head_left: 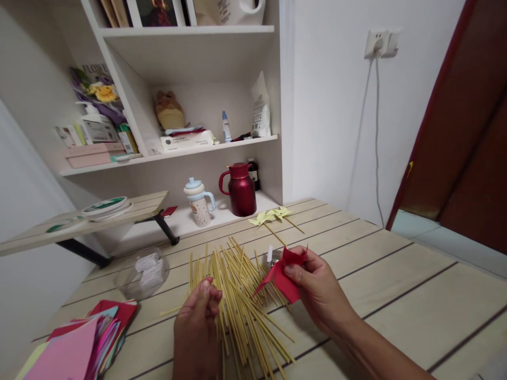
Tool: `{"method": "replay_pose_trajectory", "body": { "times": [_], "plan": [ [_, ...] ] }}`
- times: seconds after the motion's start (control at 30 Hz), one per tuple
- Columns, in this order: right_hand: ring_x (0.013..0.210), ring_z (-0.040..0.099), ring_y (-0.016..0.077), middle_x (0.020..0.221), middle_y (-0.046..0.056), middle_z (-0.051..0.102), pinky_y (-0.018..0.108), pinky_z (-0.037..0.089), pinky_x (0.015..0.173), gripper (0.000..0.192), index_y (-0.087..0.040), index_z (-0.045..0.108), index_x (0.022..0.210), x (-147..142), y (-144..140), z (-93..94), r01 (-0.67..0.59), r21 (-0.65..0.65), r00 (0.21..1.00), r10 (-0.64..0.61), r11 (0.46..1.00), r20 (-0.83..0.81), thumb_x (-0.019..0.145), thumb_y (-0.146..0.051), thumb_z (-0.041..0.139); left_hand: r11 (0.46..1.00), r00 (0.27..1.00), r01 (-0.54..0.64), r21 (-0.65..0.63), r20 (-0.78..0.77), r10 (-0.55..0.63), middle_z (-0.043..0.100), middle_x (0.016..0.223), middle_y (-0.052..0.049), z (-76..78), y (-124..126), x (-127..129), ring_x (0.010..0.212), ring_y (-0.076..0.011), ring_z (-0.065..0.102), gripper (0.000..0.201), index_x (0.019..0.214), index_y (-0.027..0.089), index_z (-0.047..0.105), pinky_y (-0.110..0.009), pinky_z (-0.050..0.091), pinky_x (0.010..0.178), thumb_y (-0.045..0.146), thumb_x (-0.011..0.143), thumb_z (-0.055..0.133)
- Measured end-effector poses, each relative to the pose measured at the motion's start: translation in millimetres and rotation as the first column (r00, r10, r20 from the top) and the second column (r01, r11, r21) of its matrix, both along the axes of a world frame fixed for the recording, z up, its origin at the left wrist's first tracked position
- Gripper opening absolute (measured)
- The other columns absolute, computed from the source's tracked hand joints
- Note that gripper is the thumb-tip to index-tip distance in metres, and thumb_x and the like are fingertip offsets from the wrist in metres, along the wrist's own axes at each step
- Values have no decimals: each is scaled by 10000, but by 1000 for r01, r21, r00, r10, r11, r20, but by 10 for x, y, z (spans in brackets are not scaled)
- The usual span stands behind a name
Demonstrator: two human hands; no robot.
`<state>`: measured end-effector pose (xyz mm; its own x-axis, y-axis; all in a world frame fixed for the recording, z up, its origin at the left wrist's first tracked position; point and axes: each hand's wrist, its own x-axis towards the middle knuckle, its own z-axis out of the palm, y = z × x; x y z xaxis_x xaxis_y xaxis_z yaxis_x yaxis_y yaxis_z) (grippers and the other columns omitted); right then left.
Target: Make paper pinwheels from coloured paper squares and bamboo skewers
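Red paper folded like a pinwheel is pinched between the thumb and fingers of my right hand. A thin point rises just above those fingertips. My left hand is closed in a pinch over the left side of the sticks; whatever it holds, if anything, is too small to make out. Many thin yellow-tan sticks lie in a loose pile between and below the hands. Behind the red paper stands a small clear container, partly hidden. Two pale yellow paper pinwheels on sticks lie farther back.
Stacked coloured paper lies at the front left. A clear round bowl holds white packets. A small raised shelf bears plates. A speckled cup and a red jug stand at the back, under white shelves.
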<state>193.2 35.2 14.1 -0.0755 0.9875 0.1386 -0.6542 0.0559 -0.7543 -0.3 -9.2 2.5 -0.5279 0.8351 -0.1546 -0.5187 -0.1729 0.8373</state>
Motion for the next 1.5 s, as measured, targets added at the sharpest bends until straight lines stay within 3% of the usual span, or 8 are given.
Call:
{"method": "replay_pose_trajectory", "body": {
  "times": [0.23, 0.43, 0.67, 0.87, 1.07, 1.27, 1.4, 1.5],
  "plan": [
    [616, 569, 105, 698, -27, 670, 201, 467, 564, 278, -198, 680, 725, -3, -7, -4, -26, 6, 999, 26, 1000, -30, 562, -210, 904, 1000, 999, -11, 18, 50, 11, 613, 638, -1, -61, 26, -26, 581, -96, 553, 69, 830, 161, 724, -154, 445, 509, 138, 787, 674],
    [612, 565, 99, 686, -29, 666, 192, 460, 569, 272, -191, 679, 712, -19, -28, 29, -46, 4, 998, 46, 999, -38, 561, -205, 905, 995, 994, -8, 104, 108, -3, 608, 708, 11, 21, 22, 24, 556, -49, 533, 178, 931, 140, 691, -204, 552, 707, 57, 842, 561],
    [598, 558, 112, 671, -24, 654, 212, 459, 560, 274, -185, 670, 697, -23, -38, 43, -37, 18, 999, 38, 999, -30, 548, -203, 899, 993, 995, -16, 120, 104, 4, 620, 720, 1, 34, 8, 38, 544, -43, 540, 240, 1053, 113, 668, -173, 552, 657, 57, 857, 542],
    [593, 566, 103, 667, -29, 669, 200, 457, 560, 277, -191, 673, 712, -8, -23, 45, -52, 9, 997, 53, 999, -48, 557, -209, 903, 996, 997, -14, 92, 74, 8, 645, 721, 1, 22, 11, 23, 634, -86, 623, 90, 799, 179, 629, -174, 543, 625, 95, 796, 658],
    [582, 573, 99, 673, -25, 685, 203, 475, 569, 293, -193, 680, 739, 37, -8, 76, -26, 14, 995, 28, 1000, -93, 562, -228, 911, 995, 1000, -3, 102, 19, 1, 437, 445, 103, -31, -100, -14, 406, -77, 450, 190, 804, 240, 606, -178, 490, 520, 148, 732, 756],
    [572, 579, 100, 675, -19, 690, 198, 489, 546, 281, -197, 693, 746, 52, -41, 67, -61, -7, 992, 60, 998, -115, 570, -227, 910, 997, 999, -15, 79, 37, 12, 430, 395, 76, -38, -63, -53, 355, -80, 410, 300, 652, 220, 569, -225, 518, 531, 424, 870, 594],
    [575, 585, 107, 691, -9, 697, 207, 495, 538, 280, -197, 696, 748, 50, -43, 61, -82, 1, 990, 81, 997, -112, 571, -238, 909, 996, 995, 56, 68, 73, -61, 747, 849, -89, 30, 17, -23, 601, -132, 663, 426, 829, 140, 687, -279, 583, 650, 384, 971, 368],
    [568, 588, 105, 683, -6, 700, 207, 503, 539, 279, -192, 697, 749, 49, -36, 63, -85, 9, 990, 86, 996, -110, 575, -246, 909, 994, 994, 81, 67, 68, -85, 724, 1141, -117, 66, 31, 24, 736, -141, 715, 323, 1050, 130, 695, -281, 599, 740, 275, 962, 420]
  ]
}}
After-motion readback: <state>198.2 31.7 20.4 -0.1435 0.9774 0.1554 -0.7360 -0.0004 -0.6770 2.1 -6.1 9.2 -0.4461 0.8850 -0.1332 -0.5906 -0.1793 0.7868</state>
